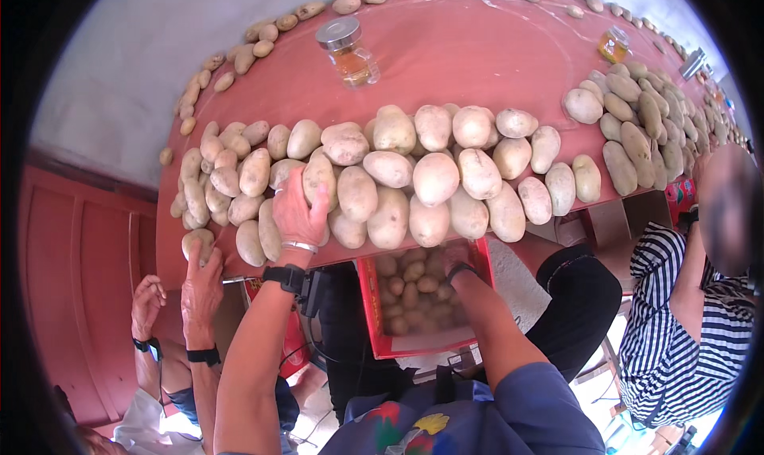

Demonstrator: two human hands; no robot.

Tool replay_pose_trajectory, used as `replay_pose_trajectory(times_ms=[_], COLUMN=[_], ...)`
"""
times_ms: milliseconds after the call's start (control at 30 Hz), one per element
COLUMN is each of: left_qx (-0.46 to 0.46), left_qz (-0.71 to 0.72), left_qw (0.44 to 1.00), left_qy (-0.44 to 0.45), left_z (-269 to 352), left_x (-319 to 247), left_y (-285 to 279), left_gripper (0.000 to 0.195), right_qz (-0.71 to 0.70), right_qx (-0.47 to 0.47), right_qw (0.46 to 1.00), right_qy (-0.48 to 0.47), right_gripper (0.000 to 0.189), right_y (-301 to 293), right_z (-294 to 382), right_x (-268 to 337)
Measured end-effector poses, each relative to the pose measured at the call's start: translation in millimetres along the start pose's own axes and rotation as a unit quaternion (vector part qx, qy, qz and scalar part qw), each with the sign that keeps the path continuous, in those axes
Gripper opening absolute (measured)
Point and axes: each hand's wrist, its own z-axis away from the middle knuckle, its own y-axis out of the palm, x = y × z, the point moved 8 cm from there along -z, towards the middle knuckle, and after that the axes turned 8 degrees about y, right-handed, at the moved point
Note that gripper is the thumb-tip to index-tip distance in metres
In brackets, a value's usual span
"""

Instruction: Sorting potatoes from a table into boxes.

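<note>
My left hand (300,213) wraps its fingers and thumb around a tan potato (319,179) at the front of a long, stacked row. A silver bangle circles this wrist, with a black strapped device below it. Rounded potatoes (436,179) sit along the table's near edge on both sides of the hand. Lower down, my right hand (458,259) reaches into a red-edged cardboard box (365,311) at its upper right corner. Smaller potatoes (412,294) fill the box. Blur and shade hide what the right fingers touch.
The red tabletop (453,55) bears a lidded glass mug (351,52) of amber liquid and a second jar (613,44). More potatoes (650,120) are heaped at right. A co-worker's hand (200,282) touches a potato at left; a person in a striped top (686,335) sits at right.
</note>
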Motion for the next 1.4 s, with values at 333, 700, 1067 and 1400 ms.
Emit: replay_pose_trajectory(times_ms=[333,700,1067,1400], left_qx=[-0.011,-0.028,0.0,-0.013], left_qz=[0.01,-0.018,-0.028,-0.009], left_qw=[1.0,0.999,0.999,1.0], left_qy=[0.005,-0.002,-0.03,-0.013], left_z=[-1,0,1,5], left_x=[-4,-1,5,6], left_y=[-2,-5,-2,-3], left_gripper=[0.039,0.038,0.038,0.042], right_qz=[-0.036,-0.548,-0.706,-0.479], right_qx=[0.14,0.197,-0.103,-0.29], right_qw=[0.968,0.718,0.656,0.79], right_qy=[-0.205,-0.381,-0.245,-0.249], right_gripper=[0.04,0.044,0.034,0.033], right_y=[-47,-260,-377,-369], right_z=[66,228,169,158], right_x=[28,-14,-121,-116])
